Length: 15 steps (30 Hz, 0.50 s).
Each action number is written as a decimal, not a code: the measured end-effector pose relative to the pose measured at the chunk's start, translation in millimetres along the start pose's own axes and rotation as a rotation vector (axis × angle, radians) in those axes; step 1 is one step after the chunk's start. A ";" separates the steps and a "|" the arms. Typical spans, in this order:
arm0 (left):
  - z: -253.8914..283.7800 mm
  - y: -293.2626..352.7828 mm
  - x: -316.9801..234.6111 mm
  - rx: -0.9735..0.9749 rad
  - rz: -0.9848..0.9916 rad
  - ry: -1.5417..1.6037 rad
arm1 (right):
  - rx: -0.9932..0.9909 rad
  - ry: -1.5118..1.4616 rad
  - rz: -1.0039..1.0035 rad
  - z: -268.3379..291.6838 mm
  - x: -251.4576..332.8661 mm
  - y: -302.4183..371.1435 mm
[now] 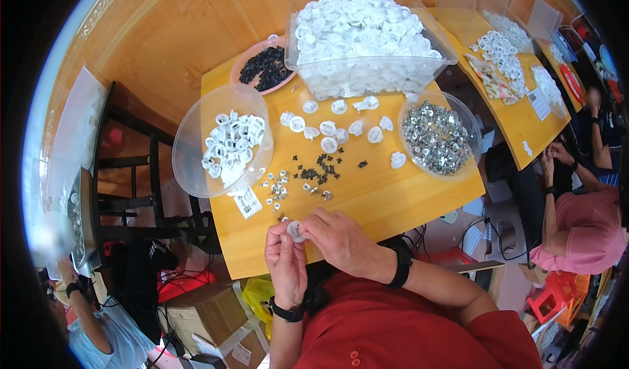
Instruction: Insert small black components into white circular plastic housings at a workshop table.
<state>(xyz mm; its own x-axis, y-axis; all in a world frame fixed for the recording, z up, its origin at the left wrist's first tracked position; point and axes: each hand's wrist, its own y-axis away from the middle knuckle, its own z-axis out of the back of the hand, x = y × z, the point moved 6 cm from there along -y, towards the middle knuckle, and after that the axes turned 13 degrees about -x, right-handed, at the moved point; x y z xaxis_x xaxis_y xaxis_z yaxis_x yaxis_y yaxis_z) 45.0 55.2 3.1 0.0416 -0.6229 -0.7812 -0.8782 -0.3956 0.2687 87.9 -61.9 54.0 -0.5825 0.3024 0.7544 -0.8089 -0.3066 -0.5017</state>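
A small round white plastic part (297, 232) is pinched between both hands at the table's near edge. My left hand (287, 267) grips it from the left with thumb and fingers. From the right, the fingertips of my right hand (341, 241) close on the same part and cover some of it. Just beyond my hands lie small shiny metal pieces (278, 189) and a scatter of tiny black cross-shaped pieces (321, 169). Several loose white round parts (329, 145) are spread farther back on the wooden table (406, 195).
A large clear bin (367, 74) heaped with white parts stands at the back. Around it are a pink bowl (288, 91) of black pieces, a clear tub (190, 166) of white parts and a bowl (472, 133) of metal pieces. Other people sit at both sides.
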 end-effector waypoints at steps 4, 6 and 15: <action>-0.4 0.8 1.9 -0.009 0.002 -0.014 | 0.023 0.000 0.040 1.2 0.7 -1.4; 0.3 0.9 3.6 -0.020 0.001 -0.019 | 0.033 -0.006 0.047 3.5 3.0 -2.6; -0.1 -4.8 10.3 -0.026 0.052 -0.017 | -0.073 -0.029 0.053 17.9 -0.8 -3.4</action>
<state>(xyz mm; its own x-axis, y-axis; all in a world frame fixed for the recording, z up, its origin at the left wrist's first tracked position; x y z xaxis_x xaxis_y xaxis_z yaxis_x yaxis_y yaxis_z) 49.6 50.6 -6.2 -0.0121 -0.6316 -0.7752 -0.8663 -0.3806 0.3235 92.6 -77.3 62.8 -0.6233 0.2605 0.7373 -0.7810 -0.2543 -0.5704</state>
